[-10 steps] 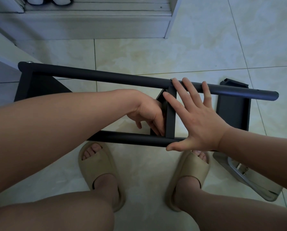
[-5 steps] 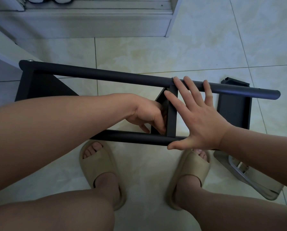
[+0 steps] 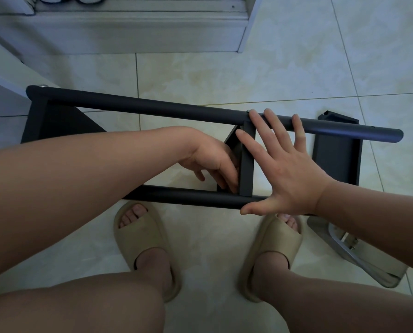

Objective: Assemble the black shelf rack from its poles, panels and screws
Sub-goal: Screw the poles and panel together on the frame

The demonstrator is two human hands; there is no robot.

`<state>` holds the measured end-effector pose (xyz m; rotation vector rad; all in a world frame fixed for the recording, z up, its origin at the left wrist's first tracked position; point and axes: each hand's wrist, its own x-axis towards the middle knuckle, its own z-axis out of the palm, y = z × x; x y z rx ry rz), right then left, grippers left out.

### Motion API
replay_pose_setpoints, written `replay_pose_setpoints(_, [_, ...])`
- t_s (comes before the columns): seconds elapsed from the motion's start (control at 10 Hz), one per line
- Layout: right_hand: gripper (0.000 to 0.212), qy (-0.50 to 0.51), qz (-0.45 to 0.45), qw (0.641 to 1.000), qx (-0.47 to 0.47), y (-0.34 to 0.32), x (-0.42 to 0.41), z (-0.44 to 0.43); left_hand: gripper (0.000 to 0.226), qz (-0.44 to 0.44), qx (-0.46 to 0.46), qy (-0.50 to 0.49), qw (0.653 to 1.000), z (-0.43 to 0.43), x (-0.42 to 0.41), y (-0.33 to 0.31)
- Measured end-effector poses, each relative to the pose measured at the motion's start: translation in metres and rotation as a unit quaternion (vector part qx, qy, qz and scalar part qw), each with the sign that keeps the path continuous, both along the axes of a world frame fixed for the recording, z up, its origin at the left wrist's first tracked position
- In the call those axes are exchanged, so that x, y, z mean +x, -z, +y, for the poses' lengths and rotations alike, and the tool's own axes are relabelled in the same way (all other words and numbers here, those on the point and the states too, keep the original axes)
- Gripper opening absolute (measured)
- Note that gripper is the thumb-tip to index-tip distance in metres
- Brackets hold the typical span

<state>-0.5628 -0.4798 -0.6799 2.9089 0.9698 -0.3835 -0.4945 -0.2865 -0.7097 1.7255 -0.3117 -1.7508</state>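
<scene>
The black rack lies on its side on the tiled floor. Its upper pole and lower pole run left to right. A panel joins them at the left end and a middle panel stands between them. My left hand reaches in between the poles, its fingers pointing down against the middle panel's left face. My right hand lies flat and spread, fingers over the upper pole and the panel's edge, thumb on the lower pole. A small screw head shows by my fingertip. A loose black panel lies behind the rack's right end.
A white cabinet base runs along the top of the view. A silver metal piece lies on the floor at the right. My feet in beige sandals stand just under the lower pole.
The fingers of my left hand shift slightly against the middle panel. My right hand stays spread on the poles, and the rack has not moved.
</scene>
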Motion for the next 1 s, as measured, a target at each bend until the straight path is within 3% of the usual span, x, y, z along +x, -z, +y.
replay_pose_setpoints(0.3, [0.131, -0.001, -0.002, 1.000, -0.001, 0.0006, 0.0001, 0.0001, 0.035, -0.015, 0.013, 0.022, 1.000, -0.0037, -0.0016, -0.0031])
replay_pose_setpoints(0.6, [0.131, 0.001, 0.003, 1.000, -0.003, -0.0010, 0.0001, 0.0011, 0.022, -0.013, 0.010, 0.031, 0.999, -0.0040, 0.0028, -0.0054])
replay_pose_setpoints(0.8, [0.131, 0.001, 0.004, 1.000, -0.003, -0.0009, -0.0001, 0.0015, 0.033, 0.001, 0.012, 0.029, 1.000, -0.0030, -0.0003, -0.0005])
replay_pose_setpoints(1.0, [0.131, 0.000, 0.004, 1.000, -0.004, -0.0004, -0.0001, 0.0014, 0.026, -0.002, 0.010, 0.029, 1.000, -0.0044, 0.0008, -0.0018])
